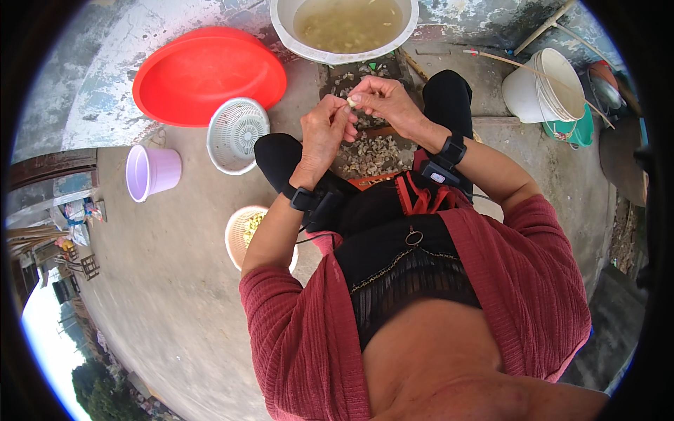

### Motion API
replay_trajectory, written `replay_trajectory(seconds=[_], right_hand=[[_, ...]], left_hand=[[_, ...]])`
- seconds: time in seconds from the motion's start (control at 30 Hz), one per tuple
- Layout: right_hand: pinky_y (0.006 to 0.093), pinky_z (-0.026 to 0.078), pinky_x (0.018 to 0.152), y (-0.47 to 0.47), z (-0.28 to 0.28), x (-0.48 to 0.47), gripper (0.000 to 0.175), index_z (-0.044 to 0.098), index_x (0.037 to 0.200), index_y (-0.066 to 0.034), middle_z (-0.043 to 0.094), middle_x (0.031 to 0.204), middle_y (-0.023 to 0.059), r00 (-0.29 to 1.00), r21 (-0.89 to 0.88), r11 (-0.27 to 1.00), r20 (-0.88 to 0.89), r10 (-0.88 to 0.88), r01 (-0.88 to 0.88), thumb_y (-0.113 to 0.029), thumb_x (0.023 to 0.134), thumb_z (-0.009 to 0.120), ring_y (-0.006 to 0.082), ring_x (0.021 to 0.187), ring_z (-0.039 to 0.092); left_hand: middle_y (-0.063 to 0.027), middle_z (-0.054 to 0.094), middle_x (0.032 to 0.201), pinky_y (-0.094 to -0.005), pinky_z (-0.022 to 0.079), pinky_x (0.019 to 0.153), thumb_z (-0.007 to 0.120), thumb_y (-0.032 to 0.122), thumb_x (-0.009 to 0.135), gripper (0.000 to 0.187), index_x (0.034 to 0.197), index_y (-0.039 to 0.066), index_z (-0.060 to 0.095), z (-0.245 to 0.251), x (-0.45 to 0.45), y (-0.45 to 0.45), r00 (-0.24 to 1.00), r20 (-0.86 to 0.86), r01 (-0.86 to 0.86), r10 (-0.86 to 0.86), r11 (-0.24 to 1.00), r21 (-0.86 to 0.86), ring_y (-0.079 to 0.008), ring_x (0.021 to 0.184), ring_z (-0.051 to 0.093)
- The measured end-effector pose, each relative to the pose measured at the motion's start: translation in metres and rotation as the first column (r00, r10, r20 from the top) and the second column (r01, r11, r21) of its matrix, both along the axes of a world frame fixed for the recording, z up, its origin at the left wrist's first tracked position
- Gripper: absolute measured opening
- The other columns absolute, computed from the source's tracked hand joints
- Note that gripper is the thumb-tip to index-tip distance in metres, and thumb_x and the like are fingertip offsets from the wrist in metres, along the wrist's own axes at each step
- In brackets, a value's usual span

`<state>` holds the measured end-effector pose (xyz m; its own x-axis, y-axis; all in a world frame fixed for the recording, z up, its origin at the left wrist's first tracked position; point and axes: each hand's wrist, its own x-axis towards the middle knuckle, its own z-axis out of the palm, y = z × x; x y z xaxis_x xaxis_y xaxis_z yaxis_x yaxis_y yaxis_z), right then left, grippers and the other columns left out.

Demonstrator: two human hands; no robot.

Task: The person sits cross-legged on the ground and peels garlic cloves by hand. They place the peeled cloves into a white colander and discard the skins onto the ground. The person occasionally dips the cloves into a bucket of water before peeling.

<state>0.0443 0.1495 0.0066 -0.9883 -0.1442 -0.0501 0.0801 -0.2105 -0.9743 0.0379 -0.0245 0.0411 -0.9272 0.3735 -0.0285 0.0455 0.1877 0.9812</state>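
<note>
In front of my knees, a small pale kernel (352,102) is pinched at the fingertips of my right hand (392,105). My left hand (322,123) meets it there, its thumb and forefinger closed against the kernel's lower left side. The fingers partly cover it, so its exact kind is unclear. Beneath both hands, a heap of pale and brown shell or peel scraps (371,155) lies between my legs. Just beyond them stands a large whitish basin (342,57) of cloudy, yellowish water with pale bits in it.
Left of the hands are a grey-white plastic colander (217,150), a tilted red basin (152,100) and a lilac bucket (166,169). Behind my left forearm sits a basket (235,231) of yellow-green pieces. At right, a stick (518,64) crosses a white bucket (521,97) beside a green container (583,131).
</note>
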Motion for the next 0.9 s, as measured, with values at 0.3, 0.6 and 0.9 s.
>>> replay_trajectory(seconds=[0.3, 0.6, 0.9], right_hand=[[0.0166, 0.037, 0.056, -0.011, -0.008, 0.000, 0.016, 0.064, 0.099, -0.0057, 0.059, 0.083, -0.0020, 0.993, -0.315, 0.945, 0.056, 0.106, -0.083, -0.020, 0.092, 0.064, 0.0032, 0.070, 0.050], [0.0156, 0.033, 0.052, 0.008, -0.007, -0.009, 0.019, 0.054, 0.089, -0.0104, 0.057, 0.084, -0.0008, 0.984, 0.034, 0.992, 0.132, 0.116, -0.121, -0.027, 0.094, 0.061, 0.0022, 0.070, 0.048], [0.0317, 0.051, 0.091, 0.013, -0.008, -0.020, 0.042, 0.058, 0.105, 0.0022, 0.062, 0.102, 0.0138, 0.896, -0.433, 0.901, 0.398, 0.195, -0.003, -0.037, 0.099, 0.047, 0.0229, 0.100, 0.062]], left_hand=[[-0.0033, 0.062, 0.068, -0.0199, 0.039, 0.044, 0.055, 0.010, 0.092, 0.013, 0.087, 0.000, 0.061, -0.022, -0.008, -0.005, 0.967, 0.243, -0.133, 0.074, 0.963, 0.233, -0.0059, 0.050, 0.050], [-0.0012, 0.056, 0.075, -0.0204, 0.041, 0.053, 0.051, 0.014, 0.096, 0.019, 0.102, 0.000, 0.061, -0.036, -0.009, 0.000, 0.915, 0.402, -0.098, -0.044, 0.940, 0.326, -0.0063, 0.061, 0.051], [-0.0046, 0.059, 0.086, -0.0237, 0.045, 0.063, 0.050, 0.009, 0.095, 0.017, 0.109, 0.001, 0.057, -0.032, -0.026, -0.021, 0.857, 0.512, -0.276, -0.061, 0.784, 0.556, -0.0086, 0.071, 0.054]])
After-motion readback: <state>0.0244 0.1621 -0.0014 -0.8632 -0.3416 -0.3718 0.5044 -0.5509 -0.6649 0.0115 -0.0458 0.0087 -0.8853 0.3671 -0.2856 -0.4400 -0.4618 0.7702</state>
